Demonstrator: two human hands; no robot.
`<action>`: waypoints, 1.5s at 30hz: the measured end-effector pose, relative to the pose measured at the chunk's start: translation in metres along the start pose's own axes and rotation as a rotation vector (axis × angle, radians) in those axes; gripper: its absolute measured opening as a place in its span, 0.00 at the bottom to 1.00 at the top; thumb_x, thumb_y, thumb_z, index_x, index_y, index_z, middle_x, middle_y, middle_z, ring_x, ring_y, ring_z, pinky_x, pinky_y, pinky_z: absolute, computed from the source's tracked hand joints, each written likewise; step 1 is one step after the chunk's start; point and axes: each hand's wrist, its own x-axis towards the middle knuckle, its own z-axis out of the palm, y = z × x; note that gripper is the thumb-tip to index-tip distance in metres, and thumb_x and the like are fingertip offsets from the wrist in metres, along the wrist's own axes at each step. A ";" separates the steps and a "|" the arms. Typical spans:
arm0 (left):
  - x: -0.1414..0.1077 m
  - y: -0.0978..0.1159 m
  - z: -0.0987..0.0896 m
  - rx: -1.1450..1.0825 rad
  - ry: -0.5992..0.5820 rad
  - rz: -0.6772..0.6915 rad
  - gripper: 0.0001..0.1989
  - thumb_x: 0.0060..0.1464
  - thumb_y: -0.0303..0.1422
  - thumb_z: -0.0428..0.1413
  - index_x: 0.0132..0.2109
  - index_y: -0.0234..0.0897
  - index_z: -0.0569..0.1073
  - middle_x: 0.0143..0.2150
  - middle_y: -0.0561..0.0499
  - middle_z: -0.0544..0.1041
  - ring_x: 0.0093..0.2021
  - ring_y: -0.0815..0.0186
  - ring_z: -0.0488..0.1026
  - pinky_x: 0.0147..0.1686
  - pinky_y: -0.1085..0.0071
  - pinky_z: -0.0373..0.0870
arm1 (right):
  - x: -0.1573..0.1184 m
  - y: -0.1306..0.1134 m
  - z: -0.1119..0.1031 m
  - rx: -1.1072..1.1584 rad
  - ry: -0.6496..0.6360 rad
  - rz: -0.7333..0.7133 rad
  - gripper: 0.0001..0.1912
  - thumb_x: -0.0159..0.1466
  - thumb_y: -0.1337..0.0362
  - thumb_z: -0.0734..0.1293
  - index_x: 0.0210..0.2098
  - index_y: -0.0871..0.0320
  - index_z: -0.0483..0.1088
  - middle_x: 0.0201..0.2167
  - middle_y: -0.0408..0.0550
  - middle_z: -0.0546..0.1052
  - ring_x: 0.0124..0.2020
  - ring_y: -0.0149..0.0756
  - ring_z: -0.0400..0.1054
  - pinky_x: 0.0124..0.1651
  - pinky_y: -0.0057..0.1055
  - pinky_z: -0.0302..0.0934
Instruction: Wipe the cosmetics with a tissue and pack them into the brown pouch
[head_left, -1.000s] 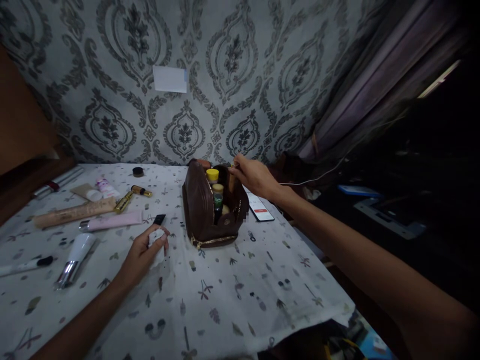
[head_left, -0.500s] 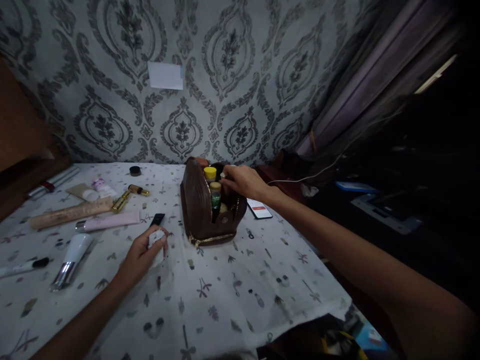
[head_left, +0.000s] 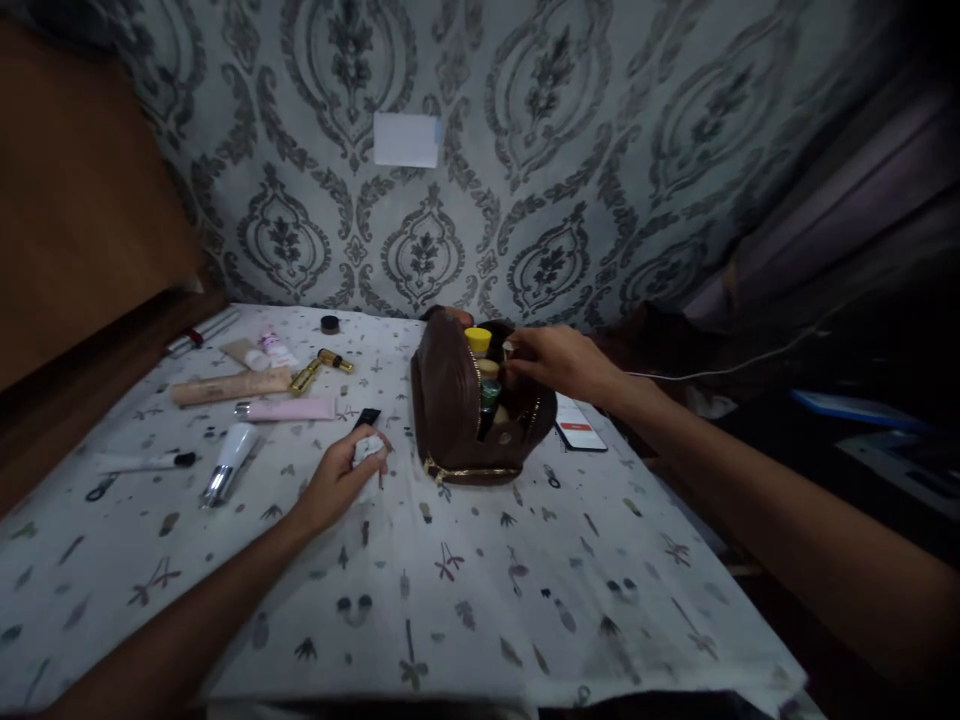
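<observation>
A brown zip-up cosmetic bag (head_left: 450,400) stands unzipped on the cloth-covered table. Inside it show a yellow-capped container (head_left: 478,341) and a bottle with a green label (head_left: 490,394). My right hand (head_left: 559,362) reaches over the bag's right side, fingers pinched at its mouth around a small pale thing, which I cannot make out. My left hand (head_left: 346,470) rests on the table left of the bag, closed around a crumpled white tissue (head_left: 367,451). Just beyond its fingers is a small black tube (head_left: 368,416); whether the hand touches it is unclear.
On the left lie a pink tube (head_left: 292,409), a long beige tube (head_left: 229,386), a white-and-silver tube (head_left: 231,460), a brush (head_left: 150,460), gold-coloured small tubes (head_left: 306,375) and a dark round jar (head_left: 330,324). A phone (head_left: 580,430) lies right of the bag, near a white cable (head_left: 720,375).
The view has turned left, so everything sits further right in the picture. Both hands keep nearly the same places, the left with the tissue, the right at the bag's mouth.
</observation>
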 end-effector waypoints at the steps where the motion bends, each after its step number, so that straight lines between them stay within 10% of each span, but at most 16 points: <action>1: 0.000 0.001 0.000 -0.002 0.003 0.006 0.15 0.60 0.46 0.53 0.37 0.38 0.72 0.27 0.53 0.72 0.31 0.65 0.69 0.36 0.70 0.64 | 0.001 0.002 0.001 -0.003 0.013 -0.002 0.15 0.65 0.59 0.65 0.48 0.56 0.75 0.40 0.51 0.82 0.40 0.43 0.74 0.33 0.31 0.54; 33: 0.002 -0.009 -0.010 -0.049 0.105 0.110 0.11 0.62 0.38 0.53 0.33 0.38 0.71 0.30 0.52 0.72 0.37 0.64 0.70 0.44 0.69 0.64 | 0.008 -0.003 -0.001 -0.017 0.175 -0.115 0.19 0.67 0.67 0.58 0.49 0.65 0.77 0.47 0.61 0.79 0.50 0.52 0.72 0.52 0.42 0.63; 41: 0.012 -0.023 -0.028 0.024 0.178 0.042 0.10 0.61 0.39 0.53 0.37 0.37 0.70 0.28 0.53 0.74 0.28 0.67 0.69 0.32 0.71 0.65 | -0.031 -0.065 -0.004 0.427 0.555 -0.412 0.10 0.68 0.63 0.63 0.44 0.55 0.76 0.39 0.56 0.80 0.42 0.48 0.75 0.44 0.42 0.68; 45: 0.023 -0.028 -0.042 0.145 0.230 0.007 0.08 0.59 0.37 0.52 0.37 0.37 0.69 0.29 0.53 0.74 0.28 0.66 0.72 0.31 0.72 0.67 | -0.054 -0.123 0.025 0.669 0.498 -0.737 0.08 0.69 0.68 0.63 0.43 0.57 0.75 0.36 0.51 0.81 0.38 0.39 0.75 0.41 0.35 0.70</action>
